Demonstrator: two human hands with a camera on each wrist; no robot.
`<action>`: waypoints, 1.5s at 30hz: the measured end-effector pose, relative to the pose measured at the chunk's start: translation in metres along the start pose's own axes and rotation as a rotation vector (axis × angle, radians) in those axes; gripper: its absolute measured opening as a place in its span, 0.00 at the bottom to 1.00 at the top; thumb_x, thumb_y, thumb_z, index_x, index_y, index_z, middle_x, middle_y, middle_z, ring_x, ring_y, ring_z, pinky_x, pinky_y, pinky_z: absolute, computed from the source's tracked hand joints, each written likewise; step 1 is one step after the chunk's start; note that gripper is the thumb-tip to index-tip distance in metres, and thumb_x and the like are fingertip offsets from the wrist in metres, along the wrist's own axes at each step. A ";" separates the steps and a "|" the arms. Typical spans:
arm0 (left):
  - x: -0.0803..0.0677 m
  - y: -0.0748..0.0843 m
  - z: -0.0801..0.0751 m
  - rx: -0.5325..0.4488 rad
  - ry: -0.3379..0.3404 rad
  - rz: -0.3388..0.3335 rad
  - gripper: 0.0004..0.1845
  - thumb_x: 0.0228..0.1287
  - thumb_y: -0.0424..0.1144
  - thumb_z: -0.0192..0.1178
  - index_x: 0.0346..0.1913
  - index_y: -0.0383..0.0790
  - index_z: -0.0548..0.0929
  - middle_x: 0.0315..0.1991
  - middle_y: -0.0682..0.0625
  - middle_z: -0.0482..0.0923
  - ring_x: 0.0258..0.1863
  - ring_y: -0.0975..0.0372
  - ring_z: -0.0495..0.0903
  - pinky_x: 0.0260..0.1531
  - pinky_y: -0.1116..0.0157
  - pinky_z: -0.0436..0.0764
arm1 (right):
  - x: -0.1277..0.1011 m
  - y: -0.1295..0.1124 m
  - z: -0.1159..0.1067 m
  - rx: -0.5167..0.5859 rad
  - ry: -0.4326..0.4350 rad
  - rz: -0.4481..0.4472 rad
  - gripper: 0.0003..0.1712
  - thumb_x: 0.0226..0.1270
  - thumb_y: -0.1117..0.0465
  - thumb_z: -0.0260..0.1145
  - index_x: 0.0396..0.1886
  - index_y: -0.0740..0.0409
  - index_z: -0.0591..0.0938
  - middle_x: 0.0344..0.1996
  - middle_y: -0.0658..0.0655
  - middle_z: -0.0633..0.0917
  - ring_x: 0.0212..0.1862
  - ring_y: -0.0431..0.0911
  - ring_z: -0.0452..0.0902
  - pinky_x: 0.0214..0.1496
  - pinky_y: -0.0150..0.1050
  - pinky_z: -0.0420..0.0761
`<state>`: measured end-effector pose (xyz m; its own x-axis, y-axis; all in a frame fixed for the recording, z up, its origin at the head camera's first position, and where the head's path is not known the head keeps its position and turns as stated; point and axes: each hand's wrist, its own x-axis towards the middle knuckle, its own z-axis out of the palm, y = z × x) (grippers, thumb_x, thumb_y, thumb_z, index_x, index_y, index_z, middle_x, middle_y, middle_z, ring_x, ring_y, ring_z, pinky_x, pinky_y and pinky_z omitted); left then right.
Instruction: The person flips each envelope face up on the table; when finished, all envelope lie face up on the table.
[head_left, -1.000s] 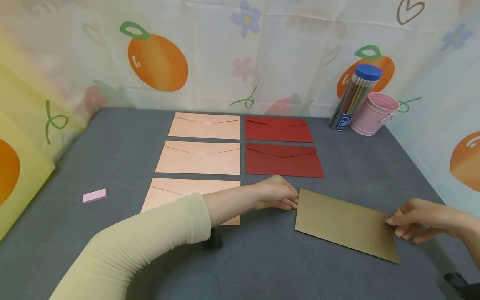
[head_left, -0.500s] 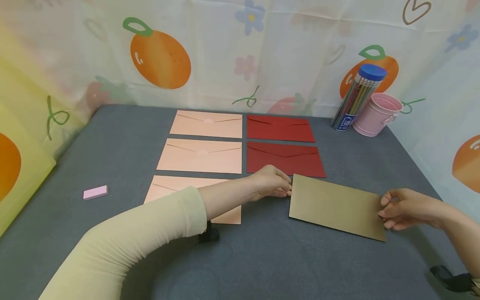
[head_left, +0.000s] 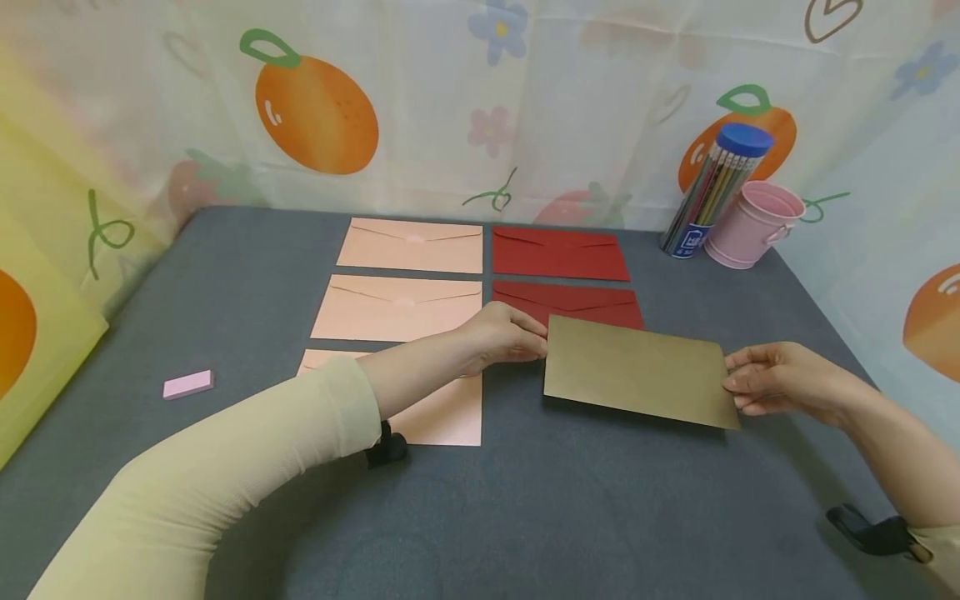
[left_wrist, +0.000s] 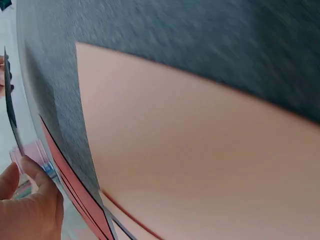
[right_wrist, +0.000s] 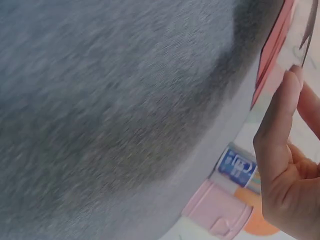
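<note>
A plain gold envelope (head_left: pixel 637 371) is held above the table, a shadow under its near edge; no flap shows on its upper side. My left hand (head_left: pixel 506 337) pinches its left edge, and my right hand (head_left: pixel 780 383) pinches the right edge. In the left wrist view the envelope (left_wrist: pixel 10 100) appears nearly edge-on at the left fingertips (left_wrist: pixel 27 165). The right fingertips (right_wrist: pixel 295 75) meet its edge in the right wrist view. Behind it lie two red envelopes (head_left: pixel 558 252) in a column, the nearer one partly covered. My left forearm crosses the nearest peach envelope (head_left: pixel 450 417).
Two more peach envelopes (head_left: pixel 416 246) lie farther back, left of the red ones. A pink eraser-like block (head_left: pixel 187 384) is on the left. At the back right stand a blue-lidded tube of pencils (head_left: pixel 712 192) and a pink bucket (head_left: pixel 753 225). Printed curtains bound the grey table (head_left: pixel 480 525).
Both hands have carried the gold envelope up off the table, leftward and away from me, toward the red envelopes. It has turned straighter and now overlaps the nearer red envelope in view.
</note>
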<state>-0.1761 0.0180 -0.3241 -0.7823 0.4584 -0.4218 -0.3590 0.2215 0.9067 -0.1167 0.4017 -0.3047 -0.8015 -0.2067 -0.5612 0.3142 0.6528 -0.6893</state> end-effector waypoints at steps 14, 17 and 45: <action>-0.011 0.001 -0.036 0.053 -0.061 0.088 0.16 0.66 0.31 0.62 0.55 0.31 0.81 0.42 0.49 0.83 0.41 0.65 0.84 0.58 0.66 0.83 | 0.005 -0.021 0.006 0.192 0.127 -0.120 0.06 0.77 0.60 0.55 0.46 0.45 0.77 0.35 0.42 0.82 0.39 0.39 0.81 0.43 0.35 0.88; -0.014 0.002 -0.042 0.068 -0.051 0.102 0.19 0.66 0.32 0.62 0.59 0.32 0.80 0.55 0.45 0.82 0.50 0.61 0.84 0.67 0.57 0.76 | 0.007 -0.023 0.009 0.227 0.133 -0.150 0.05 0.77 0.61 0.56 0.46 0.46 0.76 0.37 0.41 0.82 0.40 0.39 0.81 0.44 0.35 0.88; -0.024 0.010 -0.069 -0.133 -0.030 0.180 0.18 0.67 0.28 0.59 0.59 0.26 0.78 0.32 0.54 0.87 0.32 0.68 0.86 0.40 0.72 0.87 | 0.029 -0.046 0.032 0.745 0.021 -0.437 0.15 0.76 0.70 0.51 0.45 0.51 0.82 0.43 0.50 0.90 0.47 0.42 0.88 0.50 0.35 0.87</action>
<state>-0.1959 -0.0500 -0.3039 -0.8252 0.5058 -0.2515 -0.2806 0.0195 0.9596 -0.1380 0.3421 -0.3044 -0.9351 -0.3099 -0.1719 0.2213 -0.1318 -0.9663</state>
